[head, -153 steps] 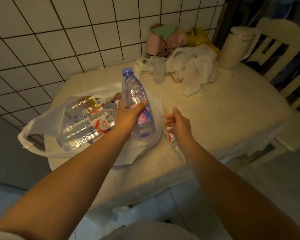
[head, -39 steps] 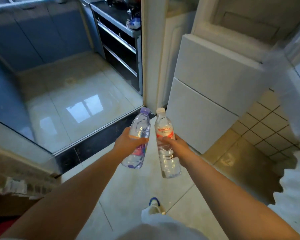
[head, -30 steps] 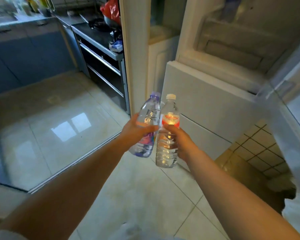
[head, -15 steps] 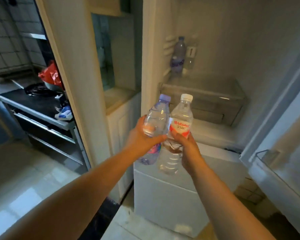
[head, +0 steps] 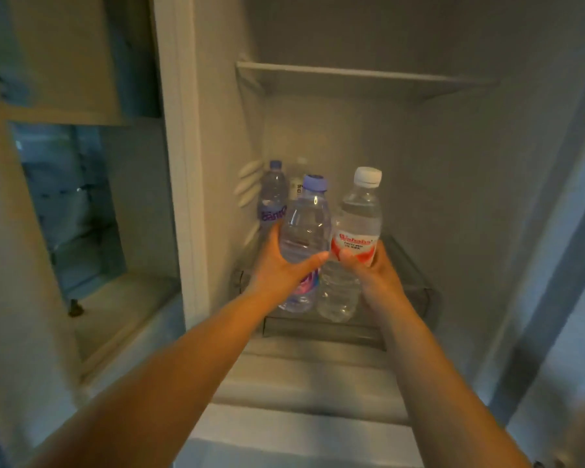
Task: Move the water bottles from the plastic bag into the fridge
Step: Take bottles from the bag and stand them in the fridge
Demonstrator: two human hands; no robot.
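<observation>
My left hand [head: 277, 268] grips a clear water bottle with a purple cap [head: 304, 228] around its middle. My right hand [head: 374, 270] grips a clear bottle with a white cap and a red label [head: 357, 231]. Both bottles are upright, side by side, held just inside the open fridge [head: 453, 184] above its clear drawer [head: 416, 278]. Two more bottles stand at the back left of the fridge: a purple-capped one [head: 272, 197] and one mostly hidden behind it [head: 297, 187]. The plastic bag is out of view.
A glass shelf [head: 362, 76] spans the fridge above the bottles. The fridge door [head: 581, 298] hangs open on the right. Left of the fridge frame [head: 179, 163] is a recessed niche with a ledge [head: 122, 309].
I have moved closer to the fridge and raised both bottles forward into its compartment. The kitchen counter and stove on the left have left the view.
</observation>
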